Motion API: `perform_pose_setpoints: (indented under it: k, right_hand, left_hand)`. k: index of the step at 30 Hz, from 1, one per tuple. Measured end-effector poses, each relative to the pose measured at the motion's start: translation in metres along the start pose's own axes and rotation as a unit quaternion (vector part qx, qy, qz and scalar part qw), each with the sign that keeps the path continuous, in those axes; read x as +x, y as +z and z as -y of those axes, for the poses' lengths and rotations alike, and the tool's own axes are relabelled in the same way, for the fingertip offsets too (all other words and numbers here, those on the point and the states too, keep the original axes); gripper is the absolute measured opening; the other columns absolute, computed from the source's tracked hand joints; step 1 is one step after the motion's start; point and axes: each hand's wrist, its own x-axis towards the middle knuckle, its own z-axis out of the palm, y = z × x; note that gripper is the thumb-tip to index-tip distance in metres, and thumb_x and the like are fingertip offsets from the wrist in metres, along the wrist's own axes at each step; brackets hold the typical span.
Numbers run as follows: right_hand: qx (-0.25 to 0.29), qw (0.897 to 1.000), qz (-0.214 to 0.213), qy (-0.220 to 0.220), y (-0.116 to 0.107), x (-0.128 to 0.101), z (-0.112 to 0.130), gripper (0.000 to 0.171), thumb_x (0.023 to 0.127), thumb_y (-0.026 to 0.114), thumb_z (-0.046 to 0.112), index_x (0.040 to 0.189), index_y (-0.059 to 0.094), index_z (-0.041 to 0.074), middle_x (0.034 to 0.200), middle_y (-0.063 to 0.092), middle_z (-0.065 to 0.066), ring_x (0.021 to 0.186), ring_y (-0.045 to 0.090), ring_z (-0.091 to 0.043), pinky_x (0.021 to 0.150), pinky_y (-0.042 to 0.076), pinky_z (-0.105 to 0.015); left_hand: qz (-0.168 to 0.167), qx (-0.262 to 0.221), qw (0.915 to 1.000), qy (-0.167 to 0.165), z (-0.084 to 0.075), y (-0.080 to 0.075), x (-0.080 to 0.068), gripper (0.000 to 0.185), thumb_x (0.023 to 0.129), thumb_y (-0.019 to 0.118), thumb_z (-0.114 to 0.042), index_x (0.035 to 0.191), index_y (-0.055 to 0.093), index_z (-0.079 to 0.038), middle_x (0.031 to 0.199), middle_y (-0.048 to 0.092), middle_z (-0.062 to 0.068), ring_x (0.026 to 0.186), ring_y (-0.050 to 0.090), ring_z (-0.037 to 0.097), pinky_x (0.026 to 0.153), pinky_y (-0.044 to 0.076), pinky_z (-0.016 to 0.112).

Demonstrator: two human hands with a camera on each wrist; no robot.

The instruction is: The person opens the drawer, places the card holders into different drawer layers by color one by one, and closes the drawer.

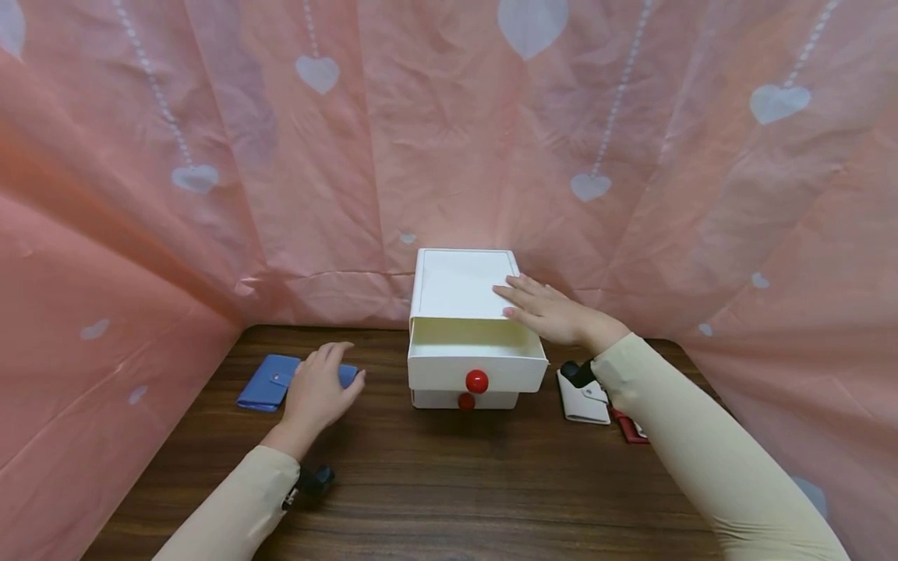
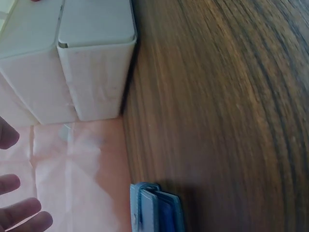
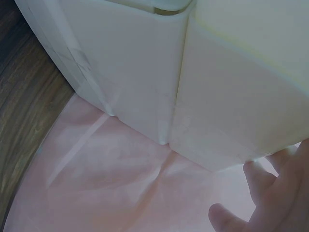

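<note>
A small white drawer cabinet [image 1: 459, 282] stands at the back of the table, its upper drawer [image 1: 438, 375] pulled out and a red knob [image 1: 477, 381] on the front. The lower drawer [image 1: 431, 399] is in, with its own red knob [image 1: 466, 401]. My right hand [image 1: 554, 313] rests its outstretched fingers at the right edge of the cabinet's top. Left of the cabinet, my left hand [image 1: 317, 393] hovers with fingers spread, holding nothing. Near it lies a blue snap wallet [image 1: 269, 382]; more blue [image 1: 348, 375] shows behind that hand, mostly hidden.
A white snap wallet [image 1: 582, 399] and a red one [image 1: 629, 428] lie right of the cabinet, the red partly under the right sleeve [image 1: 652, 405]. A pink curtain [image 1: 463, 156] with hearts hangs behind and beside the brown wooden table [image 1: 449, 499].
</note>
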Motion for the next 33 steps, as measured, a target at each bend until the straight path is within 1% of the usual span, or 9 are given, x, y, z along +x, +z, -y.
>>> perform_pose_setpoints:
  k: [7, 12, 15, 19, 22, 28, 33]
  right_hand:
    - [0.003, 1.000, 0.002, 0.001, 0.000, 0.000, 0.001, 0.062, 0.108, 0.029, 0.051, 0.161, 0.022, 0.020, 0.167, 0.010, -0.013, 0.153, 0.001, -0.036, 0.116, 0.005, -0.065]
    - [0.002, 1.000, 0.001, 0.002, 0.000, 0.000, 0.001, 0.062, 0.108, 0.029, 0.050, 0.161, 0.022, 0.020, 0.167, 0.010, -0.013, 0.153, 0.001, -0.036, 0.116, 0.005, -0.065]
    - [0.001, 1.000, 0.001, 0.002, 0.000, 0.000, 0.000, 0.062, 0.108, 0.030, 0.050, 0.161, 0.022, 0.020, 0.167, 0.010, -0.013, 0.153, 0.001, -0.035, 0.117, 0.006, -0.065]
    - [0.001, 1.000, 0.002, 0.004, 0.000, 0.000, 0.001, 0.062, 0.108, 0.029, 0.051, 0.161, 0.022, 0.020, 0.167, 0.009, -0.012, 0.153, 0.000, -0.034, 0.117, 0.006, -0.065]
    - [-0.001, 1.000, 0.002, 0.003, -0.001, 0.000, 0.001, 0.062, 0.108, 0.029, 0.050, 0.161, 0.022, 0.020, 0.167, 0.010, -0.013, 0.153, 0.001, -0.034, 0.116, 0.007, -0.065]
    - [-0.001, 1.000, 0.003, 0.002, 0.000, 0.000, 0.001, 0.062, 0.108, 0.029, 0.050, 0.161, 0.022, 0.020, 0.167, 0.009, -0.014, 0.153, 0.001, -0.035, 0.116, 0.006, -0.066]
    - [0.000, 1.000, 0.005, 0.004, 0.000, 0.001, 0.000, 0.062, 0.108, 0.029, 0.050, 0.161, 0.022, 0.020, 0.167, 0.009, -0.013, 0.153, 0.000, -0.033, 0.116, 0.005, -0.066]
  left_hand:
    - [0.020, 0.008, 0.9995, -0.021, 0.009, 0.006, 0.001, 0.069, 0.086, 0.071, -0.045, 0.143, 0.051, -0.012, 0.140, 0.052, 0.018, 0.126, 0.049, 0.041, 0.100, 0.037, 0.061]
    - [0.036, 0.012, 0.9988, -0.032, 0.013, 0.010, 0.001, 0.078, 0.086, 0.072, -0.046, 0.150, 0.043, -0.013, 0.148, 0.045, 0.020, 0.129, 0.046, 0.044, 0.103, 0.036, 0.064]
    - [0.051, 0.011, 0.9977, -0.042, 0.016, 0.011, 0.001, 0.083, 0.086, 0.071, -0.048, 0.153, 0.039, -0.014, 0.151, 0.040, 0.022, 0.130, 0.044, 0.047, 0.101, 0.036, 0.066]
    - [0.080, 0.009, 0.9951, -0.058, 0.018, 0.013, -0.001, 0.088, 0.086, 0.070, -0.052, 0.156, 0.033, -0.013, 0.155, 0.033, 0.025, 0.131, 0.041, 0.050, 0.100, 0.035, 0.068]
    - [0.095, 0.007, 0.9934, -0.064, 0.021, 0.015, -0.002, 0.090, 0.086, 0.070, -0.054, 0.156, 0.032, -0.012, 0.156, 0.030, 0.027, 0.132, 0.040, 0.052, 0.099, 0.035, 0.070]
    - [0.113, 0.009, 0.9911, -0.071, 0.028, 0.020, -0.002, 0.091, 0.087, 0.069, -0.055, 0.157, 0.031, -0.011, 0.156, 0.028, 0.029, 0.132, 0.038, 0.054, 0.098, 0.036, 0.070]
    - [0.140, 0.017, 0.9867, -0.081, 0.032, 0.023, -0.003, 0.091, 0.088, 0.067, -0.057, 0.156, 0.032, -0.010, 0.155, 0.028, 0.030, 0.131, 0.038, 0.055, 0.098, 0.036, 0.070]
